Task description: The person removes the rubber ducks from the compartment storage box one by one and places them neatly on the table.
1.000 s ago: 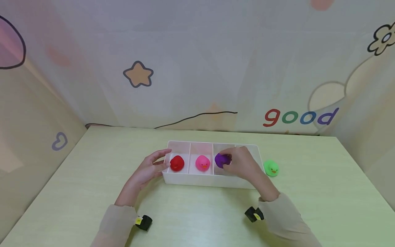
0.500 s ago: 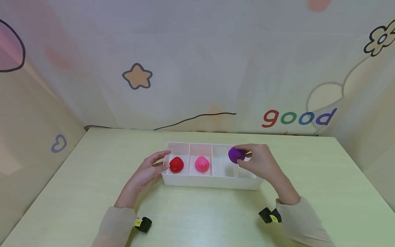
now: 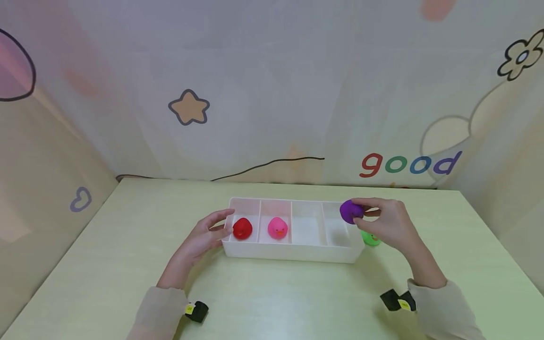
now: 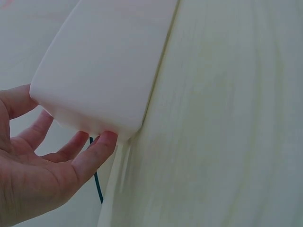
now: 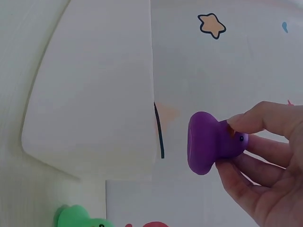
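Observation:
My right hand (image 3: 388, 222) pinches a purple rubber duck (image 3: 350, 212) between thumb and fingers, over the right end of a white divided box (image 3: 293, 250). In the right wrist view, the purple duck (image 5: 203, 142) is tipped on its side, its flat base turned toward the box. My left hand (image 3: 209, 231) holds the box's left end, thumb at the rim and the other fingertips against the end wall (image 4: 90, 124). A red duck (image 3: 242, 228) sits in the leftmost compartment and a pink duck (image 3: 278, 228) in the one beside it.
On the table (image 3: 272, 297), just right of the box, a green duck (image 3: 370, 239) is partly hidden by my right hand. A printed cloth backdrop (image 3: 272, 94) rises behind the table's far edge.
My right hand has lifted the purple duck out of the third compartment and carried it right, to the box's right end. My left hand stays at the left end.

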Tool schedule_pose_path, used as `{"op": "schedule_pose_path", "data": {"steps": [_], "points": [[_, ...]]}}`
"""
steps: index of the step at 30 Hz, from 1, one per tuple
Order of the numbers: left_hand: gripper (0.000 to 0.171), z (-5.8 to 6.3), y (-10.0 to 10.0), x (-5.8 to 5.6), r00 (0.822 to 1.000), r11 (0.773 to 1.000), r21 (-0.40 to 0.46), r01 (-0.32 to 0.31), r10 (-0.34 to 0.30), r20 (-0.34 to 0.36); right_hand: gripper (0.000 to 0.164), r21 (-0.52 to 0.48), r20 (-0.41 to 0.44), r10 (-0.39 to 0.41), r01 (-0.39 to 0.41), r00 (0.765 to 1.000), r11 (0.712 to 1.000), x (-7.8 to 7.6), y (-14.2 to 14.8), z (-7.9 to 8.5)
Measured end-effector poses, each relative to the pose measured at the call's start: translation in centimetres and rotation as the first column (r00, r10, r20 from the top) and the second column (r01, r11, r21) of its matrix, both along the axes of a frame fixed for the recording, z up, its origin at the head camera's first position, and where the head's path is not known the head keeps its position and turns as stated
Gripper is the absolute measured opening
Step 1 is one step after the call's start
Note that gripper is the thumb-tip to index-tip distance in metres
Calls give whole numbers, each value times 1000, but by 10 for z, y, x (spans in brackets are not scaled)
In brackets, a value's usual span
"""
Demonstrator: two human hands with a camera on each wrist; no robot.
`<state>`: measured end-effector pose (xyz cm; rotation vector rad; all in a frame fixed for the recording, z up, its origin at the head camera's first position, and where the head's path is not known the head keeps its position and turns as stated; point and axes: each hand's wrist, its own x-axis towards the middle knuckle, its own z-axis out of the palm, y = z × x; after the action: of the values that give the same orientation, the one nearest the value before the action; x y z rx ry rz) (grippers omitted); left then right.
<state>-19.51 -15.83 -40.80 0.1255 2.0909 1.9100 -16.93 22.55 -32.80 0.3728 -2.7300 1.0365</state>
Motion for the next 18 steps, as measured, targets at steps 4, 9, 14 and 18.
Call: {"op": "schedule_pose_path", "data": {"steps": [4,9,14,18], "points": [[49,-1,0,0,1000,1000,-5,-11,11,5,36,-4,3,-22,22,1000,1000,2,15,-2],[49,-2,-1,0,1000,1000,-3,-13,13,0,37,-18,9,-46,46,999,999,5,34,-6],[49,-3,0,0,1000,1000,-6,-23,23,1,40,-18,10,-68,69,998,997,6,55,-11],[48,-4,1,-1,999,999,-10,-31,31,5,41,-5,23,-82,82,996,997,7,71,-16]]}}
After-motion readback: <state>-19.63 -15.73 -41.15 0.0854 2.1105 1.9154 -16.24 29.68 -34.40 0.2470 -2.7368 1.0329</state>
